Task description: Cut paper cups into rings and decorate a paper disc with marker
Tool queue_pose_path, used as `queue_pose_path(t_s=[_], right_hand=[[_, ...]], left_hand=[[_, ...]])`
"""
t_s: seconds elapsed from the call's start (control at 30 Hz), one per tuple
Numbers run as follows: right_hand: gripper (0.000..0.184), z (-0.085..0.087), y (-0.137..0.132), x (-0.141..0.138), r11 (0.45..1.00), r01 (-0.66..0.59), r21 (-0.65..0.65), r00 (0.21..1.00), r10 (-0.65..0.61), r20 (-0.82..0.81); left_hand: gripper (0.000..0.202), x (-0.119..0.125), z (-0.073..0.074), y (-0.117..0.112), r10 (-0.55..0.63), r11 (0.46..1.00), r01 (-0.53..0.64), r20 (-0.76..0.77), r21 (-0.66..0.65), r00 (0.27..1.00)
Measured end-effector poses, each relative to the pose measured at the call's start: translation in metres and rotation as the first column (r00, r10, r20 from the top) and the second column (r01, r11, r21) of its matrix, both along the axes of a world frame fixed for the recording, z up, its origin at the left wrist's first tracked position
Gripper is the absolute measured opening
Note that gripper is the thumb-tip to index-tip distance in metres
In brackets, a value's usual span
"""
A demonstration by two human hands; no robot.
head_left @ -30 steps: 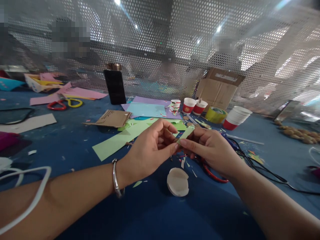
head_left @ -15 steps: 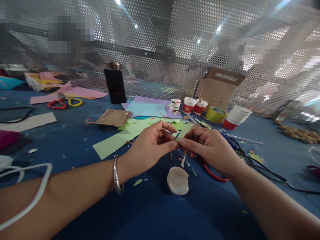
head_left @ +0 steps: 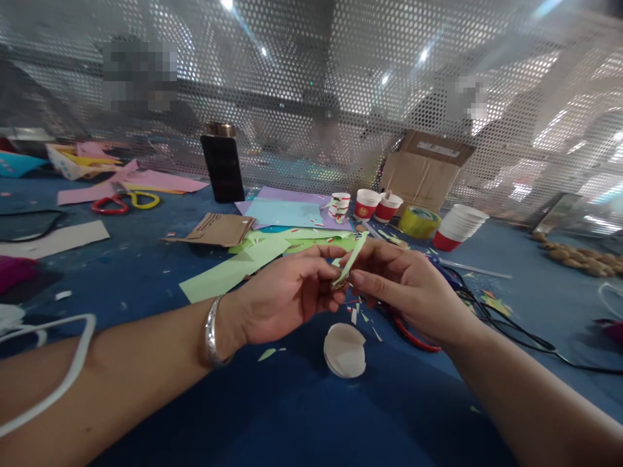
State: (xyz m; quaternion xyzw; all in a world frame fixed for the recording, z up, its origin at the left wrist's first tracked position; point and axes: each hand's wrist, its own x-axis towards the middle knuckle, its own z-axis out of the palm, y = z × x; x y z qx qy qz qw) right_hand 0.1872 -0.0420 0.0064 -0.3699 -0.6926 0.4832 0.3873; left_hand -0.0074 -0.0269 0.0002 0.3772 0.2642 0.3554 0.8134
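Between my hands is a narrow light green paper strip (head_left: 354,254), tilted up, with a small brownish piece at its lower end. My left hand (head_left: 296,288), a silver bangle at its wrist, pinches that lower end between thumb and fingers. My right hand (head_left: 396,279) is closed at the strip's right side, thumb and fingertips against it; its inner fingers are partly hidden. Below the hands a round white paper disc (head_left: 344,351) with a notched edge lies on the blue table. Red scissor handles (head_left: 413,334) show partly under my right hand.
Green paper sheets (head_left: 233,269), a cardboard piece (head_left: 221,229) and a black phone (head_left: 222,168) lie or stand ahead. Paper cups (head_left: 367,204), yellow tape (head_left: 419,222) and stacked cups (head_left: 460,227) are at right. Black cables (head_left: 516,334) run far right; red-and-yellow scissors (head_left: 126,201) lie left.
My left hand has rolled so its palm turns upward. The green strip now shows edge-on and more upright, with its brownish lower end visible. My right hand stays nearly in place.
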Motion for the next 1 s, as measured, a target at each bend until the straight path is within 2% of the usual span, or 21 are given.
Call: queue_pose_path(t_s=[0.17,0.3,0.4,0.5,0.57,0.63,0.73,0.83,0.9,1.0], right_hand=[[0.012,-0.001,-0.001,0.002,0.999,-0.043,-0.017,0.999,0.042,-0.024],[0.01,-0.001,-0.001,0.001,0.998,-0.058,-0.038,0.997,0.055,-0.06],[0.012,-0.001,0.001,0.001,0.999,-0.031,-0.032,1.0,0.03,-0.007],[0.015,-0.002,0.004,0.003,0.999,0.047,0.005,0.994,-0.048,0.096],[0.015,-0.002,0.006,0.004,0.996,0.084,0.039,0.984,-0.089,0.152],[0.015,-0.002,0.006,0.004,0.993,0.096,0.062,0.979,-0.105,0.175],[0.014,-0.001,0.006,0.004,0.995,0.091,0.043,0.98,-0.097,0.173],[0.018,-0.001,0.007,0.004,0.994,0.11,0.017,0.978,-0.111,0.177],[0.02,-0.002,0.009,0.006,0.987,0.155,0.052,0.968,-0.162,0.19],[0.018,-0.004,0.014,0.011,0.956,0.22,0.196,0.93,-0.266,0.254]], left_hand=[[0.027,0.0,0.0,-0.001,-0.042,0.999,0.042,-0.003,-0.013,0.999],[0.017,0.0,-0.002,-0.002,-0.043,0.996,0.05,-0.097,0.078,0.994],[0.01,0.001,-0.003,-0.004,0.068,0.981,-0.028,-0.207,0.192,0.976],[0.007,0.0,-0.004,-0.004,0.239,0.919,-0.125,-0.274,0.375,0.931],[0.013,-0.002,-0.005,-0.003,0.297,0.869,-0.136,-0.282,0.476,0.912],[0.018,-0.004,-0.006,-0.001,0.299,0.839,-0.106,-0.288,0.534,0.91],[0.022,-0.004,-0.007,0.001,0.275,0.835,-0.062,-0.317,0.546,0.908],[0.014,-0.003,-0.007,0.003,0.315,0.836,-0.093,-0.335,0.541,0.888],[0.011,-0.004,-0.007,0.007,0.388,0.829,-0.173,-0.323,0.531,0.863],[0.01,-0.007,-0.007,0.018,0.509,0.816,-0.353,-0.282,0.458,0.813]])
